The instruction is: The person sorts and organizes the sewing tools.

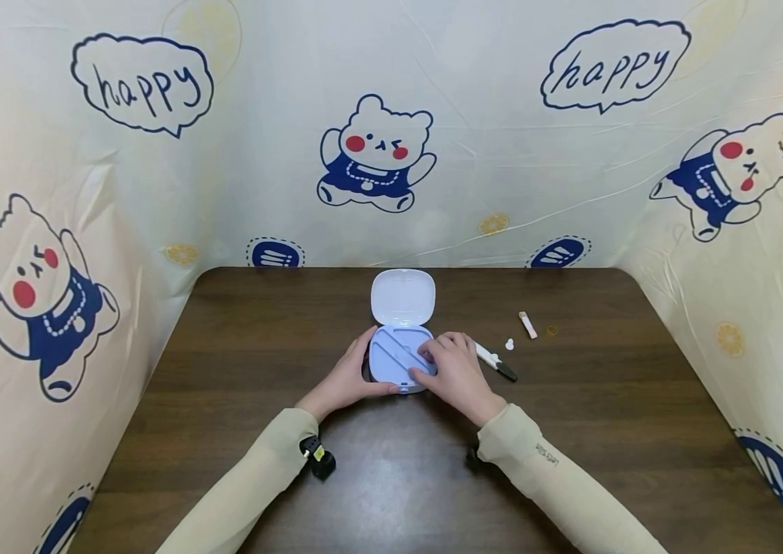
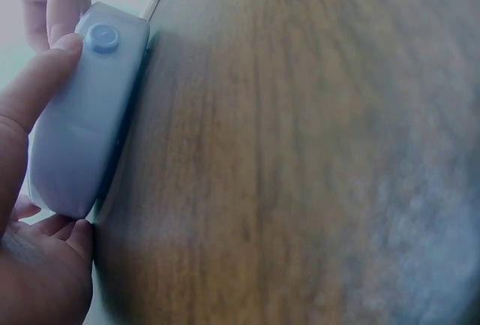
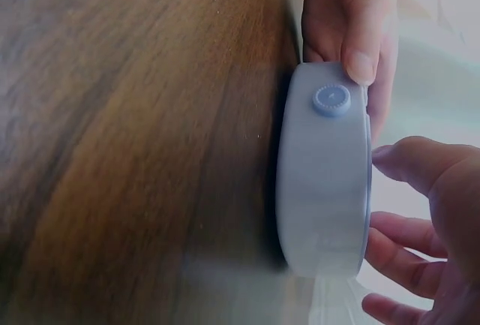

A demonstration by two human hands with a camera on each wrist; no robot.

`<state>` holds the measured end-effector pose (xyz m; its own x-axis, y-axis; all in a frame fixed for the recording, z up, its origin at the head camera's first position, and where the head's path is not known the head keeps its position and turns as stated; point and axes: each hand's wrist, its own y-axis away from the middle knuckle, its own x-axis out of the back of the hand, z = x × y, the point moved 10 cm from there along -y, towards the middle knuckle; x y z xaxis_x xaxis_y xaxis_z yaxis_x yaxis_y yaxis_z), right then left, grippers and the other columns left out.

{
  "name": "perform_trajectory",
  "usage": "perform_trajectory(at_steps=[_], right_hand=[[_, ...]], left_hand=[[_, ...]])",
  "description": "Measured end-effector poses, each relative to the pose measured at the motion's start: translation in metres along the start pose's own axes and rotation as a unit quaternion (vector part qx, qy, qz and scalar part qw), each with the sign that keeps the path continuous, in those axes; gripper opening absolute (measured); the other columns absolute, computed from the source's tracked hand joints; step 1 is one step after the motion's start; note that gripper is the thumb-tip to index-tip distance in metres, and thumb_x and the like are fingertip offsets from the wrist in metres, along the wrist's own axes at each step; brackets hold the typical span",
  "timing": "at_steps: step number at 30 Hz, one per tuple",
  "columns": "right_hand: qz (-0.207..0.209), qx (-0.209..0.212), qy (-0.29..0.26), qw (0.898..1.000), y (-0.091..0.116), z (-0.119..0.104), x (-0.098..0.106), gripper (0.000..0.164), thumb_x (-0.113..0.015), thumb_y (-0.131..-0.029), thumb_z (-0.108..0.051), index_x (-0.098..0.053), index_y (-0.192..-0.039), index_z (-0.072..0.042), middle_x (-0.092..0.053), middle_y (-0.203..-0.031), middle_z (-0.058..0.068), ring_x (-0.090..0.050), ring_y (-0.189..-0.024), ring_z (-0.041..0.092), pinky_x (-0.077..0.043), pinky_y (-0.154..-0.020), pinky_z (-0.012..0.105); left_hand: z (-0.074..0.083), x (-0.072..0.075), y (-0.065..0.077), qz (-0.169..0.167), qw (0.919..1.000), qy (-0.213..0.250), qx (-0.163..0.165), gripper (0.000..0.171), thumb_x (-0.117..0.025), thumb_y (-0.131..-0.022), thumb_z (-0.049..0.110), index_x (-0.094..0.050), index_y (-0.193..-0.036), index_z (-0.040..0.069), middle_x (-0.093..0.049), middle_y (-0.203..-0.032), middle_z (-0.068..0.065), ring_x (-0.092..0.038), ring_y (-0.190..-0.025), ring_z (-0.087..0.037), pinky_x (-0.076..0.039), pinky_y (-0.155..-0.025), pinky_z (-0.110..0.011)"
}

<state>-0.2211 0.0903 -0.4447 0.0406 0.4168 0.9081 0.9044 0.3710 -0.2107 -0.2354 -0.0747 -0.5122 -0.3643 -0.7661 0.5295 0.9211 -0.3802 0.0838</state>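
Observation:
A pale blue hinged plastic case (image 1: 391, 362) sits on the table with its lid (image 1: 403, 297) raised at the back. Slanting ridges divide its inner tray, and a round button (image 3: 331, 100) stands out on the front wall. My left hand (image 1: 349, 377) grips the case from the left, thumb on the front edge near the button, fingers along the side. Above the right part of the tray, my right hand (image 1: 459, 373) touches the inside with thumb and bent fingertips spread apart. Nothing shows between them, though the hand hides the case's right edge.
Right of the case lies a white pen-like tool (image 1: 495, 362) with a black end, partly behind my right hand. Farther right are a small white piece (image 1: 510, 345), a short white stick (image 1: 528, 325) and a thin brownish ring (image 1: 552, 331). A printed cloth (image 1: 474, 177) surrounds the brown table (image 1: 280, 308).

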Motion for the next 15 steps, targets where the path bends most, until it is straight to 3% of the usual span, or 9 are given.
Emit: perform_trajectory(at_steps=[15], right_hand=[[0.045,0.001,-0.030,0.999,0.009,0.019,0.018,0.023,-0.080,-0.092,-0.025,-0.076,-0.108,-0.008,-0.072,-0.096,0.007,-0.054,-0.116,0.036,-0.035,-0.109,0.058]], left_hand=[[0.001,0.001,0.001,0.003,1.0000,0.006,-0.001,0.121,-0.092,-0.079,0.042,-0.014,-0.167,0.012,-0.026,-0.167,-0.019,-0.031,-0.152,-0.034,-0.030,-0.121,-0.055]])
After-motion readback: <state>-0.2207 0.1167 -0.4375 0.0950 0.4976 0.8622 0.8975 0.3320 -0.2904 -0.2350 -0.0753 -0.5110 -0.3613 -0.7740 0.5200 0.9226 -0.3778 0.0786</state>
